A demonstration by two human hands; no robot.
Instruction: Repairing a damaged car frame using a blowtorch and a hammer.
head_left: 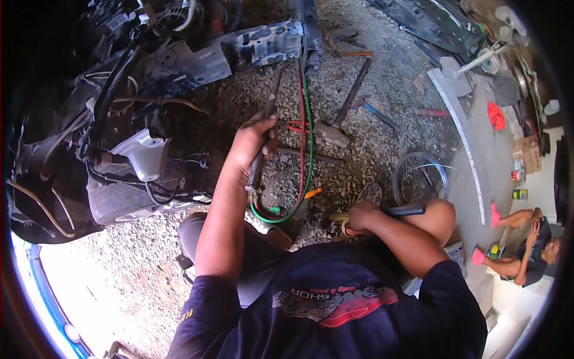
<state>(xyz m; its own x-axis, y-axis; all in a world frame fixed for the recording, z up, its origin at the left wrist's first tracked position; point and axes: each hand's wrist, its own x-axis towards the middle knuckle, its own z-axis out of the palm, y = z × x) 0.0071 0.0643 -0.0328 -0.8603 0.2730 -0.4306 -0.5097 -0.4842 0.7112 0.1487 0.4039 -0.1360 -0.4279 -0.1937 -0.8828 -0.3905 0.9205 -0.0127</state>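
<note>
In my left hand [257, 139] is a metal gas torch [256, 170], held upright with its narrow end pointing away from me. A red hose [301, 102] and a green hose [310, 149] loop from its lower end over the gravel. Red-handled pliers [297, 126] lie just right of that hand. My right hand [362, 216], near my right knee, is closed around a long tool [406, 210] with a black grip and a yellowish far part; my fingers hide its middle. Ahead of it, a sledgehammer [332, 134] rests on the gravel.
A stripped car front with a metal rail [263, 45], a tyre [128, 194] and a grey reservoir [143, 154] fills the left. A blue-handled hammer [378, 113], a wire coil [420, 178] and a long pale strip [460, 140] lie rightward. Another person [529, 248] sits far right.
</note>
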